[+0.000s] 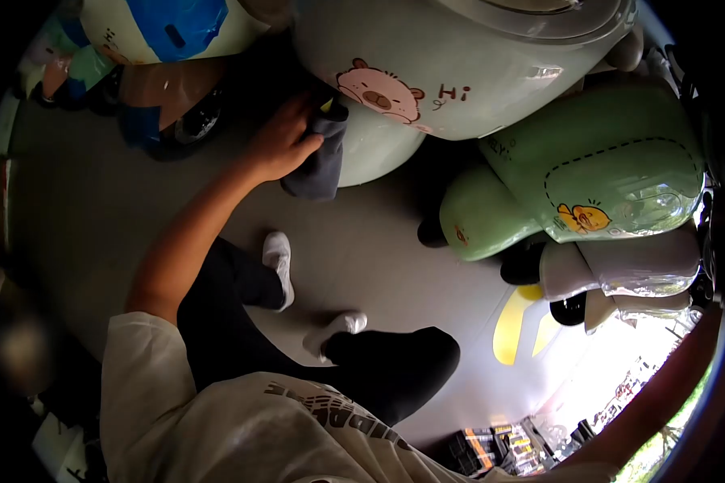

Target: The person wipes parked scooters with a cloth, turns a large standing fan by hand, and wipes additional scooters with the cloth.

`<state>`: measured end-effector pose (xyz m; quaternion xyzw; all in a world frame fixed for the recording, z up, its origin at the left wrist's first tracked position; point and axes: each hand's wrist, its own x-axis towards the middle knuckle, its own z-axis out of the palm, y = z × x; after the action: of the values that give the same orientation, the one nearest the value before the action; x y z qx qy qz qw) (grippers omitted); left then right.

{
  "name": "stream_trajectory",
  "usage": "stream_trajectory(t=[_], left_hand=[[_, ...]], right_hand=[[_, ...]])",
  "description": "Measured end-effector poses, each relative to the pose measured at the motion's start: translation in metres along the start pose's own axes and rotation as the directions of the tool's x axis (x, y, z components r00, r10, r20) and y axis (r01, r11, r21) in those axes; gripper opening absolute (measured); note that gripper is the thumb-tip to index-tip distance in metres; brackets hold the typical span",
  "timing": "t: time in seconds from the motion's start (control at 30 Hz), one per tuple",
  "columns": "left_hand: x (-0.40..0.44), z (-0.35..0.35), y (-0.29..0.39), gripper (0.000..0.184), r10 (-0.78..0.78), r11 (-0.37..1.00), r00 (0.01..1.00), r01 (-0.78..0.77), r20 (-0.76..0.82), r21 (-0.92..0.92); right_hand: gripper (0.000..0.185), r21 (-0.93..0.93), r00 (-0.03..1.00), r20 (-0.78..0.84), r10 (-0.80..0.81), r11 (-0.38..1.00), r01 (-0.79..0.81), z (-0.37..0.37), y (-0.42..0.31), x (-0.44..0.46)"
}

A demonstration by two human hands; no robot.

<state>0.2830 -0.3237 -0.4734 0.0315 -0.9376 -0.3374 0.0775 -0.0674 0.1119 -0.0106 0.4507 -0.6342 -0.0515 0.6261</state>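
Note:
My left hand (286, 143) is closed on a dark grey cloth (322, 161) with a small yellow patch at its top. The hand and cloth are beside the lower side of a large pale grey-green shell (491, 88), which bears a pink bear face and the word "Hi". Part of the cloth hangs over a rounded pale lower piece (379, 145) of the same object. My right forearm reaches up along the right edge, and its hand cannot be seen.
A green scooter-like body (620, 177) with a duck picture stands at the right, with paler ones (636, 266) beside it. Blue-and-cream and brown bodies (173, 97) are at upper left. Yellow marks (509, 328) lie on the grey floor, and boxes (499, 447) are at the bottom.

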Motion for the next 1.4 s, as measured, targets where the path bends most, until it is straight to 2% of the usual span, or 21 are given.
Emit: stream_trajectory(t=[0.03, 0.07, 0.13, 0.2, 0.27, 0.33, 0.37, 0.4, 0.47, 0.57, 0.67, 0.8, 0.87, 0.93, 1.0, 1.07, 1.13, 1.17, 1.2, 1.3, 1.4], left_hand=[[-0.002, -0.002, -0.001, 0.066, 0.003, 1.000, 1.000, -0.003, 0.002, 0.003], [-0.004, -0.006, -0.003, 0.066, 0.021, 0.999, 0.999, -0.020, -0.033, 0.025], [-0.007, -0.001, 0.001, 0.062, -0.014, 0.999, 0.999, 0.015, -0.040, 0.035], [-0.004, 0.006, 0.003, 0.062, -0.014, 0.992, 0.995, 0.026, -0.098, 0.122], [-0.002, 0.009, 0.015, 0.065, -0.067, 0.987, 0.991, 0.082, -0.112, 0.135], [0.004, 0.020, -0.001, 0.066, -0.059, 0.998, 0.988, 0.063, -0.143, 0.027], [0.003, 0.018, 0.001, 0.065, -0.073, 0.996, 0.993, 0.078, -0.095, 0.049], [0.003, 0.016, 0.008, 0.065, -0.070, 0.995, 0.993, 0.076, -0.092, 0.068], [0.008, 0.013, 0.016, 0.066, -0.131, 0.991, 0.983, 0.131, -0.127, -0.016], [0.013, 0.019, 0.007, 0.069, -0.117, 0.990, 0.983, 0.127, -0.139, 0.061], [0.011, 0.024, 0.014, 0.070, -0.141, 0.982, 0.979, 0.158, -0.149, 0.108], [0.011, 0.009, 0.014, 0.069, -0.194, 0.895, 0.981, 0.171, -0.014, -0.412], [0.007, 0.014, -0.004, 0.069, -0.269, 0.884, 0.963, 0.243, -0.009, -0.399], [0.006, 0.018, -0.003, 0.068, -0.258, 0.918, 0.966, 0.237, -0.024, -0.319], [0.008, 0.020, -0.001, 0.068, -0.241, 0.944, 0.969, 0.223, -0.047, -0.242], [0.005, 0.024, 0.005, 0.080, -0.201, 0.976, 0.978, 0.194, -0.062, -0.101], [0.001, 0.033, 0.018, 0.086, -0.205, 0.979, 0.974, 0.205, -0.099, -0.014], [0.001, 0.037, 0.024, 0.093, -0.199, 0.975, 0.971, 0.210, -0.135, 0.073], [0.004, 0.045, 0.022, 0.113, -0.182, 0.968, 0.968, 0.207, -0.175, 0.140], [0.006, 0.068, 0.033, 0.125, -0.073, 0.888, 0.938, 0.216, -0.340, 0.406], [0.007, 0.078, 0.032, 0.130, 0.000, 0.894, 0.903, 0.193, -0.430, 0.404]], right_hand=[[0.029, 0.021, 0.977, -0.139, 0.159, 0.987, -0.158, -0.025, -0.035, -0.042], [0.029, 0.138, 0.952, -0.153, 0.264, 0.960, -0.244, -0.046, -0.088, -0.081], [0.031, 0.494, 0.937, 0.125, 0.327, 0.798, -0.345, -0.072, -0.231, -0.134], [0.036, 0.775, 0.878, 0.462, 0.126, 0.424, -0.469, -0.079, -0.369, -0.148], [0.043, 0.788, 0.795, 0.606, -0.032, 0.161, -0.594, -0.064, -0.474, -0.159], [0.047, 0.706, 0.707, 0.706, 0.045, 0.038, -0.708, -0.032, -0.544, -0.168], [0.050, 0.725, 0.721, 0.680, 0.133, 0.021, -0.688, -0.016, -0.563, -0.168], [0.052, 0.742, 0.725, 0.653, 0.222, 0.006, -0.670, -0.006, -0.573, -0.163], [0.054, 0.750, 0.740, 0.600, 0.305, 0.108, -0.653, -0.001, -0.578, -0.146], [0.042, 0.696, 0.730, 0.657, 0.189, 0.221, -0.683, 0.009, -0.577, -0.143], [0.035, 0.741, 0.755, 0.616, 0.222, 0.162, -0.652, 0.016, -0.578, -0.155], [0.028, 0.734, 0.739, 0.655, 0.157, 0.102, -0.672, 0.011, -0.571, -0.154], [0.023, 0.704, 0.703, 0.699, 0.131, 0.052, -0.709, 0.005, -0.560, -0.151], [0.022, 0.780, 0.796, 0.568, 0.209, 0.171, -0.602, -0.003, -0.543, -0.154], [0.022, 0.769, 0.784, 0.563, 0.261, 0.180, -0.613, -0.014, -0.527, -0.157], [0.021, 0.700, 0.690, 0.666, 0.282, 0.081, -0.709, -0.021, -0.513, -0.166], [0.025, 0.621, 0.601, 0.652, 0.462, 0.129, -0.773, -0.025, -0.510, -0.184], [0.027, 0.532, 0.502, 0.691, 0.520, 0.104, -0.840, -0.032, -0.513, -0.195], [0.029, 0.441, 0.398, 0.714, 0.576, 0.072, -0.895, -0.041, -0.518, -0.208], [0.034, 0.409, 0.320, 0.821, 0.473, -0.097, -0.907, -0.086, -0.559, -0.256], [0.034, 0.269, 0.220, 0.942, 0.255, -0.179, -0.946, -0.128, -0.609, -0.303]])
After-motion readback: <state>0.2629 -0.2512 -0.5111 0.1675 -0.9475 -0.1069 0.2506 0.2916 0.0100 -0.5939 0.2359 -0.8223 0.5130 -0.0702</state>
